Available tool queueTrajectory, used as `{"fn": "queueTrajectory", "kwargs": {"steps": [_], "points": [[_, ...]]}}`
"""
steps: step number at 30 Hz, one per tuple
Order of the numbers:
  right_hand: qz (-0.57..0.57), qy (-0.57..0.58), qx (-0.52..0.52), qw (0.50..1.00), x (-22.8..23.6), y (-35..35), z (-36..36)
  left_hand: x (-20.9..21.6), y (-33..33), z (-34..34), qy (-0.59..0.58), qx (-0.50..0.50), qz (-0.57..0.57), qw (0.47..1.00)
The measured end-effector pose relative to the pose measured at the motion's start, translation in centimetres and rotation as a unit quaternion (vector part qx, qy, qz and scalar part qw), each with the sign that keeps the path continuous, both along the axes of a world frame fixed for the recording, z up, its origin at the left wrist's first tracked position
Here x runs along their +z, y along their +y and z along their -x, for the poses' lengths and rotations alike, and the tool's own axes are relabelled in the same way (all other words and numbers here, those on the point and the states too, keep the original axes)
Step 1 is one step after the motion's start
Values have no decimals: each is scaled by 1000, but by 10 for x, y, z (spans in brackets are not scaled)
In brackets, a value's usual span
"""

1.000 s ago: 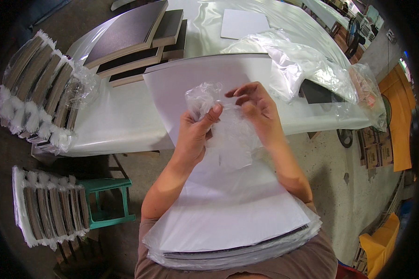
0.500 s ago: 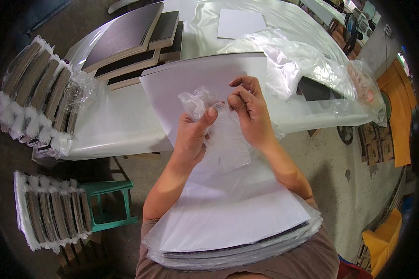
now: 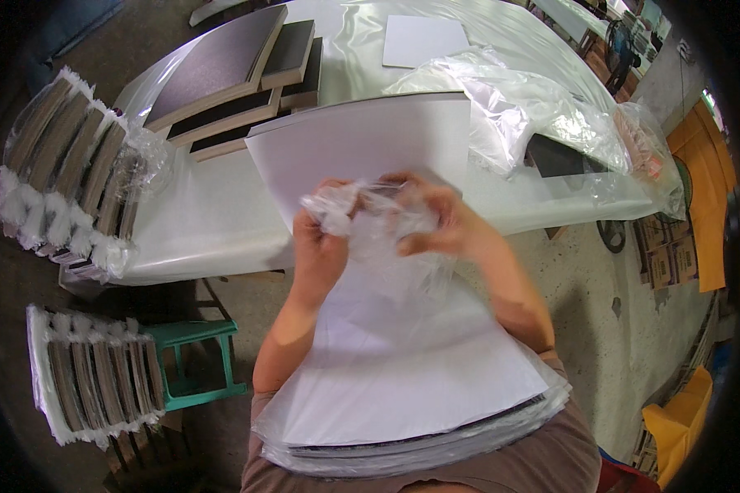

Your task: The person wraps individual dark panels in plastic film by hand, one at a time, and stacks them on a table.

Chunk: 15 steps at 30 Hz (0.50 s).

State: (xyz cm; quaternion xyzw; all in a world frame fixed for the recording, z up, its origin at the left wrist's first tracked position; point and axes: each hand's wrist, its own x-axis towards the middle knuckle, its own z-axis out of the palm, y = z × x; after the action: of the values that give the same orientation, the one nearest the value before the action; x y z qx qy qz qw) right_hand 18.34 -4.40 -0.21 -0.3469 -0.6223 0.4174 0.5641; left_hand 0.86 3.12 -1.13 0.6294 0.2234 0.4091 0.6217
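Bunching the clear film (image 3: pixel 333 209) between both hands, mid-air above a white-faced pack: the left hand (image 3: pixel 316 246) has its fingers closed on a crumpled wad; the right hand (image 3: pixel 436 218) curls over the film's other side, thumb set apart from the fingers, blurred, so a firm pinch there cannot be told. The left grip likely anchors the wad, leaving the right free to work the slack. Film looks thin, milky where creased, see-through where it hangs, shiny along the folds. Beneath, the white-faced pack (image 3: pixel 411 361) sits against the person's waist, probably so the body braces it while both hands are busy; its near edge shows dark layers under loose, wrinkled plastic. Beyond the hands, a white panel (image 3: pixel 329 152) lies over the near edge of the plastic-covered surface (image 3: pixel 197 238); how it meets the pack is hidden. Farther out: thick dark slabs (image 3: pixel 214 70) piled upper left, rumpled plastic sheeting (image 3: pixel 510 115) to the right, tufted bundles (image 3: pixel 62 148) left, a green stool (image 3: pixel 193 329) below them.
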Motion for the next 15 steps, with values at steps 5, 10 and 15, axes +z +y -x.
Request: {"fn": "queueTrajectory", "kwargs": {"steps": [5,10,15], "points": [[40,178,323,929,-24,-22,-1,-7,5,32,-219,120,327,911],[37,85,446,890,-30,-33,-3,0,23,70,-387,151,243,876],[95,14,405,909,-15,-48,4,-21,-17,35,-308,120,280,901]]}}
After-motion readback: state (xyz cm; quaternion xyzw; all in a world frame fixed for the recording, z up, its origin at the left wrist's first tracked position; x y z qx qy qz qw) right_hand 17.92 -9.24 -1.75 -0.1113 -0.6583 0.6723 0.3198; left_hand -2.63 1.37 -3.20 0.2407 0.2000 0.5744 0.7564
